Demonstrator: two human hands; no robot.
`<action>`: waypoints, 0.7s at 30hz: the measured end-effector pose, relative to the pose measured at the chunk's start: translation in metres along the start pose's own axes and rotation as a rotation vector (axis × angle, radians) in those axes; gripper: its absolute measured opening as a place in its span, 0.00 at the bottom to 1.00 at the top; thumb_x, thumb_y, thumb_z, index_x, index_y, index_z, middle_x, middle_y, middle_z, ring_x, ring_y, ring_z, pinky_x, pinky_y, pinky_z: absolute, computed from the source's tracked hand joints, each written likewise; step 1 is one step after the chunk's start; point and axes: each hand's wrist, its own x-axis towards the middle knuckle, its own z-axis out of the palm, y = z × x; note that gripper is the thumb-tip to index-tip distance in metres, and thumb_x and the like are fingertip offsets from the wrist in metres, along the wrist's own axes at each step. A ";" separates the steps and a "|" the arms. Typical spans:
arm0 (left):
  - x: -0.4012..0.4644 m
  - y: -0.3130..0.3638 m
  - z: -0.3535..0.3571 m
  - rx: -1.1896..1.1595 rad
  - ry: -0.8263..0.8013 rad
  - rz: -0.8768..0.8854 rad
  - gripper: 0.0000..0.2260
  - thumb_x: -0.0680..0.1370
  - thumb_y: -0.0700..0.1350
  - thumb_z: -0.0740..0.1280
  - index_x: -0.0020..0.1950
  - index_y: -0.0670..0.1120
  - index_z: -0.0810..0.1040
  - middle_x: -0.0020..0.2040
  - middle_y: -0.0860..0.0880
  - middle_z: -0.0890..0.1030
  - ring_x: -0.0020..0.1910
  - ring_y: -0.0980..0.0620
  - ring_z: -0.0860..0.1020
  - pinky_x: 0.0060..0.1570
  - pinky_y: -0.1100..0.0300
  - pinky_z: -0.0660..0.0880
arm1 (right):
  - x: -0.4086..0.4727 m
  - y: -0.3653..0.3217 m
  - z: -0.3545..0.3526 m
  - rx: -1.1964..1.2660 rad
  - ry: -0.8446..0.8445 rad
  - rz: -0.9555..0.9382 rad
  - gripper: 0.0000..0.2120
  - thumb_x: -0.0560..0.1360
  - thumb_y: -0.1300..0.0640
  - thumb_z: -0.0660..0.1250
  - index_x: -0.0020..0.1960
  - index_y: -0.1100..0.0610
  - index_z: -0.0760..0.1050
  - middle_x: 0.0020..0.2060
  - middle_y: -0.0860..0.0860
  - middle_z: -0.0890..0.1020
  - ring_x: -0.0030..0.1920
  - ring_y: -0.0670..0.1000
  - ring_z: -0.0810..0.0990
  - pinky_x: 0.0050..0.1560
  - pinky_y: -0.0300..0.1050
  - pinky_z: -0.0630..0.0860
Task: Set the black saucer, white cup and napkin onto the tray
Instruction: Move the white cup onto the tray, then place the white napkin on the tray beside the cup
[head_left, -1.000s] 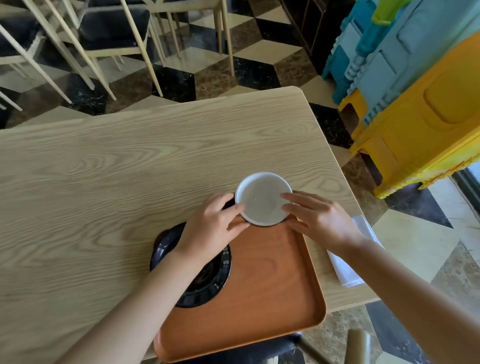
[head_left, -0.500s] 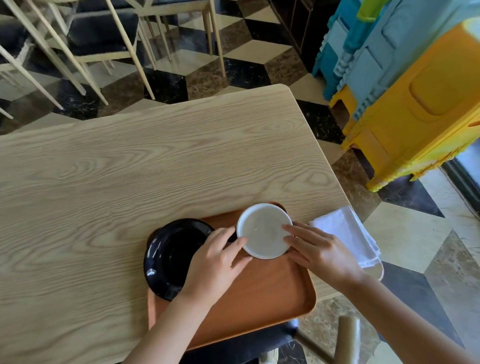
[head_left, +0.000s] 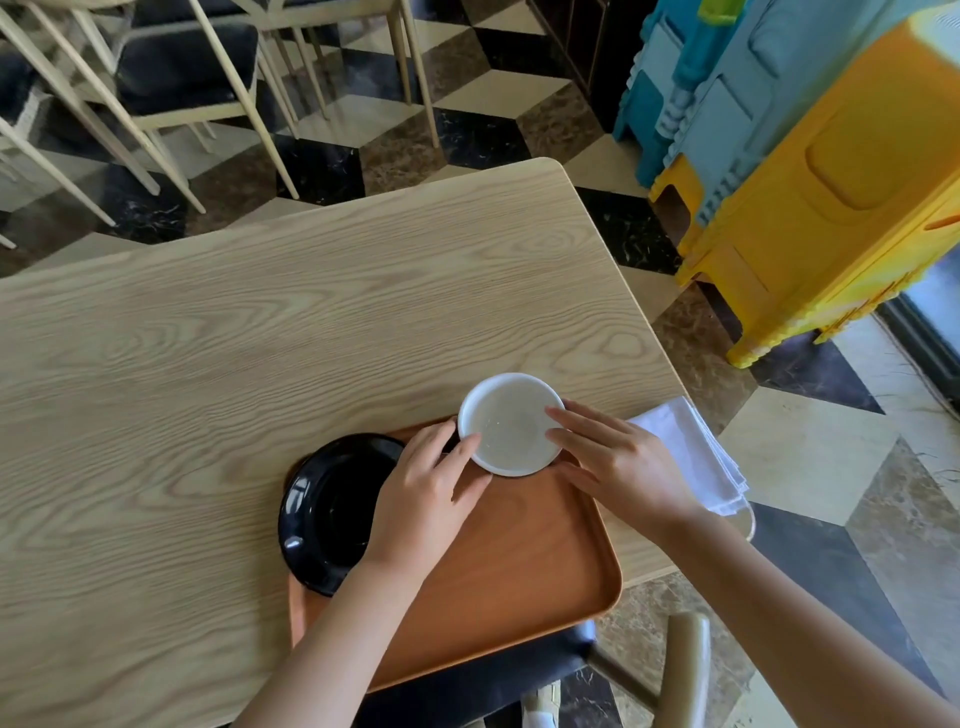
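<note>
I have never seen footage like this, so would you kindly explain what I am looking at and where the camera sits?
There is no machine here: a person wears a wide-angle camera on the head, looking down at their own two bare hands. The left hand and the right hand hold a white cup between the fingertips, at the far edge of an orange-brown tray. The tray lies on a pale wooden table. A black saucer already sits on the tray's left side. A folded white napkin lies on the table by its right edge, not on the tray.
</note>
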 end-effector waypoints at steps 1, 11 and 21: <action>0.000 0.000 0.000 -0.008 -0.009 -0.008 0.15 0.71 0.49 0.68 0.53 0.42 0.80 0.52 0.42 0.81 0.53 0.45 0.79 0.53 0.55 0.77 | 0.000 0.000 0.001 -0.003 -0.004 -0.002 0.14 0.65 0.61 0.75 0.50 0.58 0.81 0.56 0.52 0.82 0.57 0.53 0.80 0.44 0.48 0.82; -0.018 0.051 0.001 -0.109 -0.036 0.100 0.23 0.77 0.50 0.62 0.70 0.44 0.67 0.71 0.41 0.67 0.71 0.47 0.64 0.69 0.57 0.63 | -0.031 -0.001 -0.007 -0.057 0.025 0.184 0.18 0.76 0.51 0.60 0.61 0.58 0.75 0.64 0.57 0.75 0.67 0.56 0.70 0.65 0.56 0.70; 0.002 0.124 0.068 0.154 -0.448 0.231 0.30 0.72 0.63 0.51 0.71 0.52 0.65 0.72 0.39 0.66 0.71 0.44 0.64 0.64 0.45 0.67 | -0.094 0.047 -0.026 -0.184 -0.250 0.643 0.29 0.77 0.48 0.59 0.75 0.51 0.53 0.75 0.53 0.49 0.74 0.54 0.44 0.72 0.63 0.53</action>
